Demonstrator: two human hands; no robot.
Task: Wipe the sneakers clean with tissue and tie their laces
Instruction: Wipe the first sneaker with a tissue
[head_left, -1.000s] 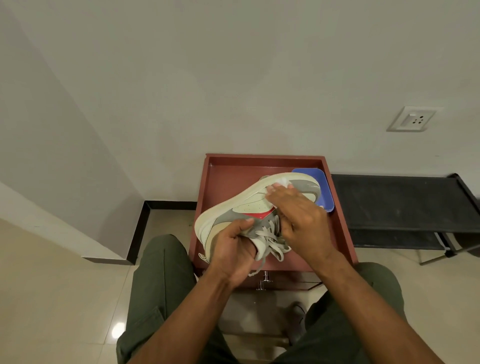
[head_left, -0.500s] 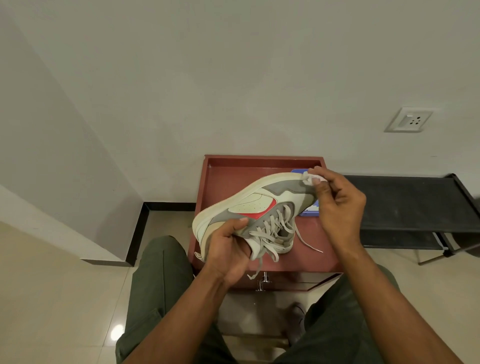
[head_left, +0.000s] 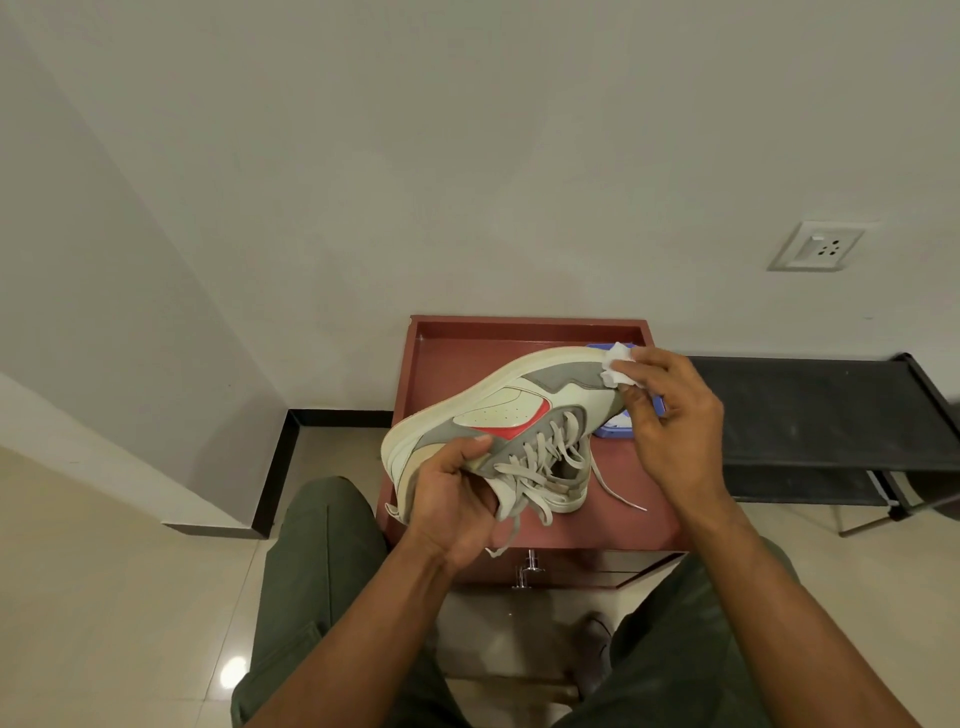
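The sneaker (head_left: 498, 415) is cream and grey with a red mark on its side, and a thick pale sole that faces up and away toward the wall. It is held tilted on its side in the air over the red-brown desk (head_left: 524, 332), with one end low toward the desk's left front corner and the other end raised toward the back right corner. Its laces (head_left: 540, 462) are undone; loose loops hang from the eyelets, and one end trails down onto the desk surface near the front edge.

The left hand (head_left: 452, 499) grasps the lower end of the sneaker from beneath, fingers curled under it and the thumb pressed on the grey side panel. The right hand (head_left: 670, 421) is at the raised end, its fingers pinched around a small crumpled white tissue (head_left: 618, 366) that is pressed against the edge of the sole there.

The desk top has a raised rim like a shallow tray. In its back right corner lies a blue object (head_left: 618, 427), mostly hidden behind the sneaker and the right hand. A second shoe (head_left: 592, 644) is on the floor between the person's knees.
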